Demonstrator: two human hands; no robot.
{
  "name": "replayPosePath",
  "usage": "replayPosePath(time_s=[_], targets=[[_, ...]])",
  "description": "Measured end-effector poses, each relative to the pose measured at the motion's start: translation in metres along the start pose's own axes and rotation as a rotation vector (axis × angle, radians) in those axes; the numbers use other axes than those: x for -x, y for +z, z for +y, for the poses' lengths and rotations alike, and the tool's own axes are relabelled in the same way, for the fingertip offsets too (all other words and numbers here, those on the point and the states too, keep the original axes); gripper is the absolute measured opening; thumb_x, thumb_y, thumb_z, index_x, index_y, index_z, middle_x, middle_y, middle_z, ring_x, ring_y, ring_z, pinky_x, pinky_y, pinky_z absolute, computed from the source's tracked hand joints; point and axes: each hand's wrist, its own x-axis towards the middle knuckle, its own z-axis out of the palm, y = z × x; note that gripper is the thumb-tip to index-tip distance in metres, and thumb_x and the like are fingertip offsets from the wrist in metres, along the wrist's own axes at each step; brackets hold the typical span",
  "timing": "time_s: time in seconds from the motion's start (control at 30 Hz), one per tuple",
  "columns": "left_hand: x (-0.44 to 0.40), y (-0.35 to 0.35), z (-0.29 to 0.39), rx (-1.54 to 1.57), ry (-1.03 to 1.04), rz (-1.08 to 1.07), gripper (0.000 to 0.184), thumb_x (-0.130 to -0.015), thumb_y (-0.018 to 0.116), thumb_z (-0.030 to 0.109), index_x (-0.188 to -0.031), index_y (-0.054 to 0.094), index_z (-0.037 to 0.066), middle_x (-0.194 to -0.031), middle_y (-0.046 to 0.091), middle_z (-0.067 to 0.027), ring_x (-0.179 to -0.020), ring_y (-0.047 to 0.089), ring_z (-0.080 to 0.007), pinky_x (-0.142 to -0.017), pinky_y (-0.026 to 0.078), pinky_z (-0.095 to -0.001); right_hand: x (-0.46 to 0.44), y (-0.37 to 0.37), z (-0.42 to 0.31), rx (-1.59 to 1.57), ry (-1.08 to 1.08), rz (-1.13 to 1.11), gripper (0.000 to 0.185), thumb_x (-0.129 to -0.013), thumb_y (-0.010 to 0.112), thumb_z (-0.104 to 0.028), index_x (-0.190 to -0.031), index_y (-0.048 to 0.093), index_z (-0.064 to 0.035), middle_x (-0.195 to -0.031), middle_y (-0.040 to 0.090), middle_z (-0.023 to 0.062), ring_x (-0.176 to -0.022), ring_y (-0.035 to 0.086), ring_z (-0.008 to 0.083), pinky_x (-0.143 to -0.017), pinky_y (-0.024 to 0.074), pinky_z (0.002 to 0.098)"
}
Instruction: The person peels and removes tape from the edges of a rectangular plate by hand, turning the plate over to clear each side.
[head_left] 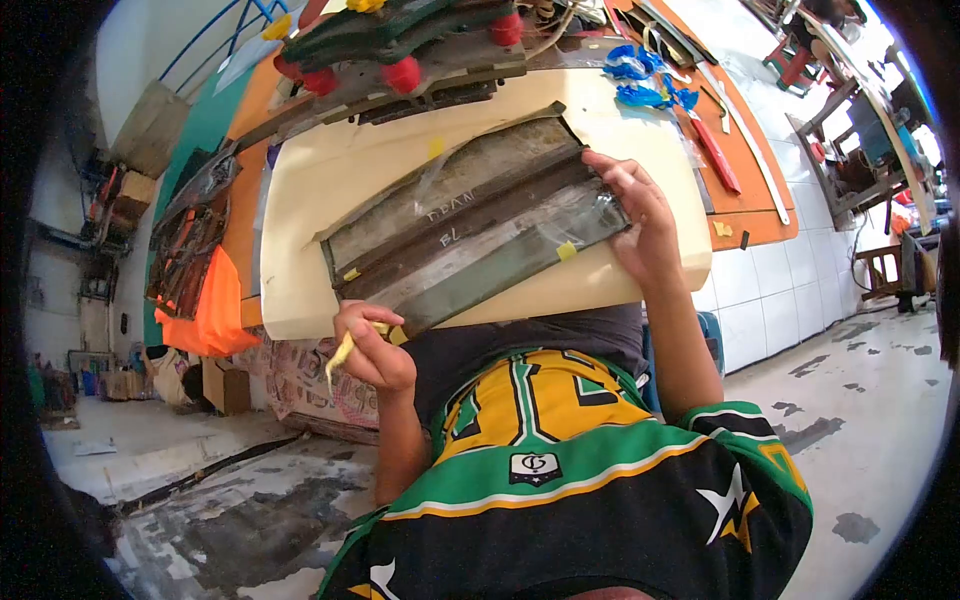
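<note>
A long, flat, dark brown and grey panel [455, 222] lies at a slant over a cream sheet, with pale handwriting and small yellow tape pieces on it. A glossy, clear-looking layer covers parts of its lower half. My right hand [645, 220] grips the panel's right end, thumb and fingers on either side of its edge. At the lower left corner, my left hand [375, 350] is closed on a thin crumpled yellow strip [341, 357] that dangles below the fingers. Whether those fingers also pinch the panel's corner I cannot tell.
The cream sheet [670, 150] rests on an orange table [765, 228]. Behind stands a dark green machine with red feet [402, 76]. Crumpled blue plastic [640, 78], a red-handled tool [716, 158] and a long pale strip [755, 140] lie at right; orange cloth [212, 312] hangs at left.
</note>
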Motion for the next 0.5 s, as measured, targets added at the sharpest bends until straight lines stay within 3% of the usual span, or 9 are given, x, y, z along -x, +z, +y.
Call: replayPosePath(time_s=[0.1, 0.13, 0.23, 0.33, 0.37, 0.43, 0.5], targets=[[-0.005, 0.003, 0.001, -0.026, 0.041, -0.006, 0.040, -0.109, 0.035, 0.027, -0.081, 0.051, 0.003, -0.070, 0.057, -0.0091, -0.067, 0.051, -0.0202, -0.067, 0.043, -0.0364, -0.001, 0.003, 0.004, 0.622, -0.185, -0.090, 0.012, -0.096, 0.069, -0.017, -0.099, 0.067, -0.0054, -0.127, 0.069, 0.0144, -0.126, 0.060, 0.0242, -0.102, 0.0486, 0.0391], [-0.006, 0.003, 0.001, -0.064, 0.091, -0.032, 0.041, -0.110, 0.034, 0.029, -0.082, 0.051, 0.004, -0.071, 0.057, -0.0096, -0.066, 0.051, -0.0206, -0.069, 0.044, -0.0377, -0.002, 0.004, 0.005, 0.626, -0.185, -0.084, 0.012, -0.096, 0.069, -0.017, -0.099, 0.067, -0.0054, -0.127, 0.069, 0.0144, -0.126, 0.060, 0.0242, -0.102, 0.0486, 0.0391], [-0.013, 0.003, 0.000, -0.128, -0.011, -0.060, 0.040, -0.110, 0.034, 0.027, -0.083, 0.052, 0.003, -0.072, 0.057, -0.0096, -0.067, 0.052, -0.0206, -0.068, 0.043, -0.0368, -0.003, 0.013, -0.005, 1.127, -0.369, -0.137, 0.012, -0.096, 0.068, -0.010, -0.105, 0.067, -0.0014, -0.115, 0.073, 0.0153, -0.110, 0.069, 0.0297, -0.099, 0.0508, 0.0380], [-0.010, 0.009, -0.007, -0.080, -0.073, -0.059, 0.039, -0.109, 0.036, 0.025, -0.083, 0.053, 0.002, -0.072, 0.057, -0.0092, -0.068, 0.052, -0.0206, -0.067, 0.043, -0.0356, -0.005, 0.014, -0.014, 1.055, -0.296, -0.216, 0.011, -0.096, 0.067, -0.009, -0.104, 0.066, -0.0018, -0.111, 0.072, 0.0148, -0.106, 0.069, 0.0333, -0.096, 0.0516, 0.0405], [-0.013, 0.008, -0.004, -0.137, -0.003, -0.105, 0.039, -0.109, 0.036, 0.024, -0.081, 0.054, 0.002, -0.073, 0.058, -0.0092, -0.068, 0.053, -0.0208, -0.067, 0.043, -0.0344, -0.003, 0.017, -0.019, 1.061, -0.295, -0.213, 0.011, -0.096, 0.067, -0.009, -0.104, 0.066, -0.0018, -0.111, 0.072, 0.0148, -0.106, 0.069, 0.0333, -0.096, 0.0516, 0.0405], [-0.013, 0.011, -0.003, -0.138, -0.032, -0.112, 0.040, -0.109, 0.036, 0.024, -0.081, 0.054, 0.002, -0.073, 0.059, -0.0093, -0.067, 0.054, -0.0209, -0.067, 0.043, -0.0344, 0.002, 0.026, -0.027, 1.266, -0.392, -0.400, 0.013, -0.094, 0.068, -0.005, -0.107, 0.067, -0.0041, -0.109, 0.069, 0.0128, -0.107, 0.065, 0.0288, -0.092, 0.0523, 0.0386], [-0.014, 0.011, -0.002, -0.145, -0.061, -0.120, 0.040, -0.109, 0.037, 0.024, -0.081, 0.055, 0.002, -0.073, 0.059, -0.0094, -0.067, 0.054, -0.0210, -0.067, 0.043, -0.0344, 0.008, 0.030, -0.029, 1.298, -0.388, -0.490, 0.014, -0.093, 0.068, -0.005, -0.107, 0.068, -0.0051, -0.106, 0.066, 0.0122, -0.105, 0.064, 0.0304, -0.090, 0.0520, 0.0391]])
